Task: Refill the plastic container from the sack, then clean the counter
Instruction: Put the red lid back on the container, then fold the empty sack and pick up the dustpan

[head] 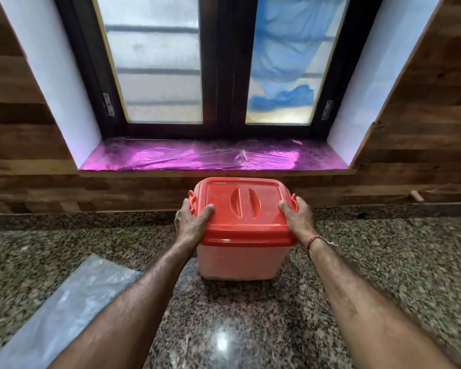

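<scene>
- Your translucent pale plastic container (237,261) stands upright on the speckled brown-and-black granite counter (383,262), near its back edge and just below the window sill.
- Its bright orange-red plastic lid (244,209) sits flat on top, covering the whole opening; two raised ribs form a grip in the middle of the lid.
- Your left hand (190,222) clasps the left edge of the lid, thumb lying on the top surface, fingers wrapped down over the side by the orange latch (192,199).
- Your right hand (300,219) clasps the right edge the same way, thumb on top, fingers curled beside the other latch (293,201); a red thread band (314,242) circles that wrist.
- Both grips are closed onto the lid's rim, one on each side, forearms reaching in from the near edge.
- A crumpled sheet of clear plastic (64,310) lies flat on the counter at your near left, well apart from the container.
- Behind the container, shiny purple film (171,158) covers the sill beneath the dark-framed frosted window (218,62).
- Wood-patterned panels (24,145) line the wall on both sides.
</scene>
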The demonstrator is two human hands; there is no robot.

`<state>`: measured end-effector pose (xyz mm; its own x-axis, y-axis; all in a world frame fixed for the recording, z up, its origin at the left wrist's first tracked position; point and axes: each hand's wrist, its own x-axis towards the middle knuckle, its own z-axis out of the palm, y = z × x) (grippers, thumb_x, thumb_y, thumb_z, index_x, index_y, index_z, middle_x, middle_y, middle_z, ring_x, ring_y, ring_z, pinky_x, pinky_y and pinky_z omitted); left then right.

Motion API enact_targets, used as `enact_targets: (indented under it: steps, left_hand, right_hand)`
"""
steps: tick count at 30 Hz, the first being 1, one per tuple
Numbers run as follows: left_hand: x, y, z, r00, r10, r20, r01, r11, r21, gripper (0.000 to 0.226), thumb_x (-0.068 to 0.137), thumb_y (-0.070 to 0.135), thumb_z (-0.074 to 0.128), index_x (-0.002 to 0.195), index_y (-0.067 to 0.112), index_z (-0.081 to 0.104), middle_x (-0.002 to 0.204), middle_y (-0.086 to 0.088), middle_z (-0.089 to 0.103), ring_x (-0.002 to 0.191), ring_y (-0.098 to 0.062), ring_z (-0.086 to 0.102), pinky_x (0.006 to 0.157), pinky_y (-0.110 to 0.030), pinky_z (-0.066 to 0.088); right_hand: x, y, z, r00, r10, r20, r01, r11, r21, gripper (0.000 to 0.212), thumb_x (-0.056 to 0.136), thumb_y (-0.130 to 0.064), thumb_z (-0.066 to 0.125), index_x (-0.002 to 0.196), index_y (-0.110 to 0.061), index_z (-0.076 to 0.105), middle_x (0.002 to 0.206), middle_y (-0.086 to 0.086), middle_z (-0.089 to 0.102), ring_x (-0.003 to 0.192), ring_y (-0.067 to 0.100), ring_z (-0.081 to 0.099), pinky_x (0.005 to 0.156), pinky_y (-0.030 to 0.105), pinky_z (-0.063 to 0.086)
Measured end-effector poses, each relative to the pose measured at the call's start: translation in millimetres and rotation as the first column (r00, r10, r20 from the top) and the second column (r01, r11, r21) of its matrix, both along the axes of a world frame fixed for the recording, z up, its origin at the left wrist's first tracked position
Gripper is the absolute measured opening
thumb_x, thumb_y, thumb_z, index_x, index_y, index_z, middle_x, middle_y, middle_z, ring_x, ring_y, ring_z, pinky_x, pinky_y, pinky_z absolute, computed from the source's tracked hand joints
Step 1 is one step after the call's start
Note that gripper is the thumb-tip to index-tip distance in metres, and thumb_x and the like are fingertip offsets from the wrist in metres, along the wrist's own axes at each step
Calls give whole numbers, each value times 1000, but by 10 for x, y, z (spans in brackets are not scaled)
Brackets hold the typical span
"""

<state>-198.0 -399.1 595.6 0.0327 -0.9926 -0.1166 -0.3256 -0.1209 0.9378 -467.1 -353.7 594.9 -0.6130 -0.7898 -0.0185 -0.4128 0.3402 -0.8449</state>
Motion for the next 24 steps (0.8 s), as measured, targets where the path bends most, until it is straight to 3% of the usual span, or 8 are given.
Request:
enact_targets:
  steps: [3, 7, 11, 13, 16, 18, 20, 24]
  left_hand:
    - [19, -119, 16, 992, -87, 92, 83, 996, 42, 101, 84, 68, 63, 162, 19, 22, 160, -17, 37, 145, -35, 40, 118, -48, 36]
    - [209, 75, 70, 971, -194, 137, 178, 977, 120, 104, 89, 73, 52, 164, 20, 4, 169, -15, 11, 155, -33, 16, 124, -50, 18]
    - [624, 619, -130, 979, -103, 175, 101, 995, 21, 96, 89, 70, 55, 163, 21, 16, 166, -17, 21, 151, -32, 27, 120, -51, 29]
    - [906, 878, -287, 964, -59, 261, 52, 998, 31, 94, 88, 71, 56, 160, 20, 23, 162, -17, 30, 146, -33, 35, 117, -49, 35]
    - [1399, 1249, -480, 913, 13, 407, -35, 998, 45, 91, 89, 72, 54, 158, 18, 29, 160, -16, 36, 145, -34, 36, 116, -49, 36]
    - [1732, 1428, -572, 871, 32, 491, -76, 995, 70, 89, 90, 69, 55, 157, 16, 30, 161, -15, 34, 147, -35, 33, 116, -48, 34]
    - [2107, 1579, -678, 839, 26, 544, -108, 987, 119, 92, 90, 69, 55, 158, 14, 28, 162, -16, 31, 147, -36, 31, 116, -50, 34]
    - [2756, 1676, -917, 808, 21, 589, -178, 961, 210, 95, 90, 70, 54, 160, 14, 22, 164, -17, 26, 148, -38, 28, 115, -53, 32]
  right_hand:
    - [-13, -64, -8, 998, -34, -60, 35, 999, 21, 61, 93, -48, 61, 141, -11, 52, 135, 13, 63, 123, 32, 59, 99, 36, 45]
    - [138, 100, 3, 978, -84, -190, 101, 992, 78, 76, 95, -57, 50, 155, -13, 31, 153, 20, 43, 141, 38, 40, 113, 49, 37]
    - [833, 600, -117, 900, -113, -422, 79, 992, -96, 79, 98, -58, 36, 161, -14, 18, 167, 18, 13, 155, 33, 9, 120, 60, 12]
    - [1278, 883, -210, 866, -63, -496, -23, 986, -165, 80, 97, -57, 38, 161, -13, 17, 168, 18, 7, 156, 33, 6, 120, 61, 7]
    - [1871, 1250, -408, 813, 135, -567, -254, 957, -137, 77, 96, -48, 49, 160, -17, 20, 169, 13, 7, 156, 30, 8, 121, 54, 10]
    - [2174, 1399, -571, 801, 349, -486, -417, 908, -35, 71, 95, -40, 59, 157, -19, 31, 165, 11, 23, 150, 31, 27, 120, 50, 27]
    - [2465, 1521, -757, 783, 556, -278, -542, 830, 132, 67, 93, -42, 61, 151, -18, 38, 156, 10, 37, 141, 31, 41, 113, 44, 40]
    - [2967, 1544, -977, 736, 661, -146, -564, 718, 409, 64, 88, -51, 60, 138, -14, 46, 140, 12, 54, 128, 31, 52, 100, 38, 45]
